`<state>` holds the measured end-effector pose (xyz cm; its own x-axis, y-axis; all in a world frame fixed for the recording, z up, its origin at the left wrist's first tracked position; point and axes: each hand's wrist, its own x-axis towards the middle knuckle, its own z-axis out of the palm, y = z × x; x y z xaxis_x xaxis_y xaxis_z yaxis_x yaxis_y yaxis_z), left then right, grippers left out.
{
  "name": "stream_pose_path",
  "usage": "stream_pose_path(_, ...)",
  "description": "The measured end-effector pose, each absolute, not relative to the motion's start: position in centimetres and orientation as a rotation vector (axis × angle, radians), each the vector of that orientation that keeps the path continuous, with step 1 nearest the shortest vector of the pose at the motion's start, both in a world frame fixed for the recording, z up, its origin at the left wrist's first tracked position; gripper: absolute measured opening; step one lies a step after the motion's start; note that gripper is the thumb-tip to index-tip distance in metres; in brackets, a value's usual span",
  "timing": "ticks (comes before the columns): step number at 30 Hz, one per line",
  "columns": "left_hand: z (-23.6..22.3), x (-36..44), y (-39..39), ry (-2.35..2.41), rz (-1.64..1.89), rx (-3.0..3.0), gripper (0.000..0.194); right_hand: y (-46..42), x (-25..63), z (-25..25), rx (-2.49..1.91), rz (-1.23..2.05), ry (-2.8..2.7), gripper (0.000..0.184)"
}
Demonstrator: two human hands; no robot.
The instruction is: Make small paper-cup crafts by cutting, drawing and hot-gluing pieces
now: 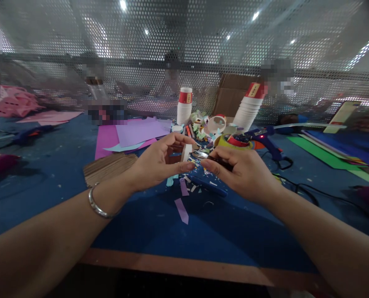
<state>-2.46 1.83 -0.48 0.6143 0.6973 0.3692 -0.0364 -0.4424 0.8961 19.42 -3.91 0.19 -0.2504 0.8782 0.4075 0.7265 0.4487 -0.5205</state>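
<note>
My left hand [162,159] pinches a small white paper piece [187,152], perhaps part of a paper cup, between thumb and fingers. Facing it, my right hand [240,171] is closed around a tool with a short metal blade [200,154]; its dark handle is mostly hidden in my fingers, so its exact kind is unclear. The blade points toward the white piece, with a small gap between them. Below my hands lie a purple paper strip [182,211], a shorter purple strip [183,187] and a dark blue elongated object [209,185].
White paper cup stacks [184,112] stand behind my hands beside paper scraps [200,124]. A blue glue gun [267,142] is at right, near yellow tape [221,142] and coloured sheets [321,153]. Purple paper [141,134] and corrugated cardboard [108,167] lie left. Perforated metal rises behind.
</note>
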Motion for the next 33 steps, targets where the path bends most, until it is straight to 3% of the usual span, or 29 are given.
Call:
stream_pose_path(10, -0.8, -2.7, 1.9, 0.562, 1.032, 2.113, 0.043, -3.7, 19.4, 0.4, -1.311, 0.508, -2.042, 0.049)
stream_pose_path(33, 0.1, -3.0, 1.2, 0.544, 1.036, 2.316, 0.037, -3.7, 19.4, 0.8, -1.219, 0.595, -2.109, 0.052)
